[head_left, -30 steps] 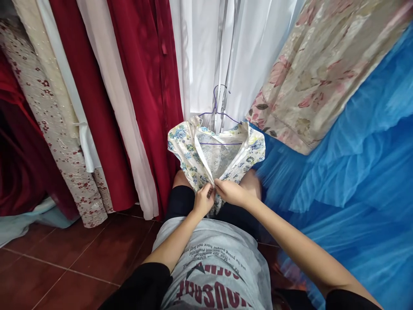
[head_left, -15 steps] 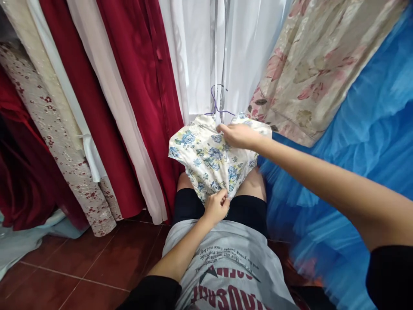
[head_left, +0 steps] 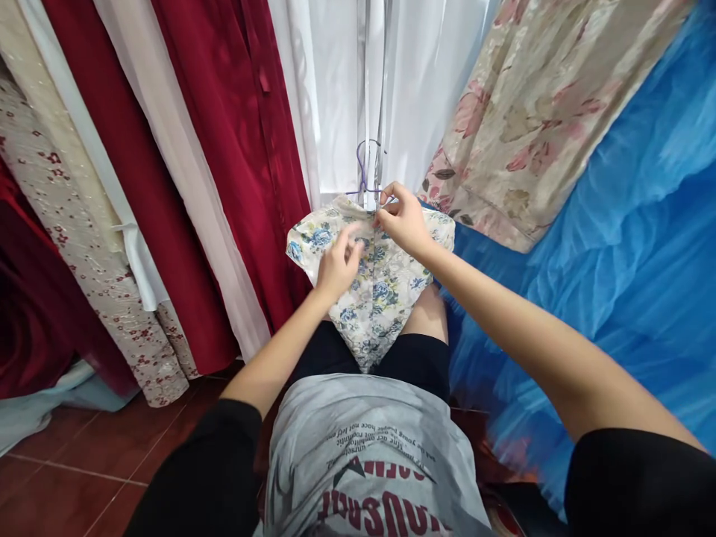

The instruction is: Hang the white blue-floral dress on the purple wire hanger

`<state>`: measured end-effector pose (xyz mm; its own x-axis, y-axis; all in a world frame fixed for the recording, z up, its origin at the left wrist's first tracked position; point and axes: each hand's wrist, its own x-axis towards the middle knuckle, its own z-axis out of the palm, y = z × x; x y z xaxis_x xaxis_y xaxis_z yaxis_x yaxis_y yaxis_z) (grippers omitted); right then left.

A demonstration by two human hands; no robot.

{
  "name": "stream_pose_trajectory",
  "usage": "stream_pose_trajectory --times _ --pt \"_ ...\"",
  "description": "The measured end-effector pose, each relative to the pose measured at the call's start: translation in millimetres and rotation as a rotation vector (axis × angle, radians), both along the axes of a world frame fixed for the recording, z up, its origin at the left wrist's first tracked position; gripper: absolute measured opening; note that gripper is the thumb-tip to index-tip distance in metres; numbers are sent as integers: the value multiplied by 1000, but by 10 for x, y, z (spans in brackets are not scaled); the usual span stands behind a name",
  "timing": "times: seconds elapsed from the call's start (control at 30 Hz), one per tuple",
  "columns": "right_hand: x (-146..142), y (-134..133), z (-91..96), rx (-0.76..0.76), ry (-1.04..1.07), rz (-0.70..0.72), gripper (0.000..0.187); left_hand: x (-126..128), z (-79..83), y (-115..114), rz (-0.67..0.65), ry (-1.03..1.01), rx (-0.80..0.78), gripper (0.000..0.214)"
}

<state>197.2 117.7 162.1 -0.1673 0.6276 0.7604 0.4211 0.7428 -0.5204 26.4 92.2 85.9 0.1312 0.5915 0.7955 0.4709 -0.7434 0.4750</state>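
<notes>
A small floral garment point(head_left: 380, 298) with blue flowers hangs on a purple wire hanger point(head_left: 362, 165) and drapes over my lap. My right hand point(head_left: 401, 220) pinches the garment's top edge just below the hanger hook. My left hand point(head_left: 337, 261) rests on the front of the cloth a little lower and to the left, its fingers curled and somewhat blurred.
Hanging fabrics fill the back: dark red curtains point(head_left: 224, 149), white sheer cloth point(head_left: 335, 89), a cream floral-print fabric point(head_left: 537, 112) and blue tulle point(head_left: 615, 261) at the right. Patterned beige cloth point(head_left: 83, 246) hangs at the left above a red tiled floor point(head_left: 83, 470).
My left hand rose from the garment's bottom tip to its upper front. My right hand moved from the lower seam up to the collar by the hanger, and the garment now lies closed.
</notes>
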Motion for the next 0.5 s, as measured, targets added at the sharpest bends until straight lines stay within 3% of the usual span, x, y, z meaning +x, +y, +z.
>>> stream_pose_trajectory --times 0.07,0.17,0.3,0.4,0.5 --pt "-102 2 -104 -21 147 65 20 41 398 204 -14 1 105 22" --pt "-244 64 -273 -17 331 74 15 91 716 351 -8 120 169 17" --pt "-418 108 -585 -94 484 10 16 -63 924 431 31 2 238 21" --pt "-561 6 -839 -156 614 72 20 -466 1058 654 130 -282 239 21" --pt "-700 -172 -1011 -246 749 152 20 -946 958 927 195 -628 95 23"
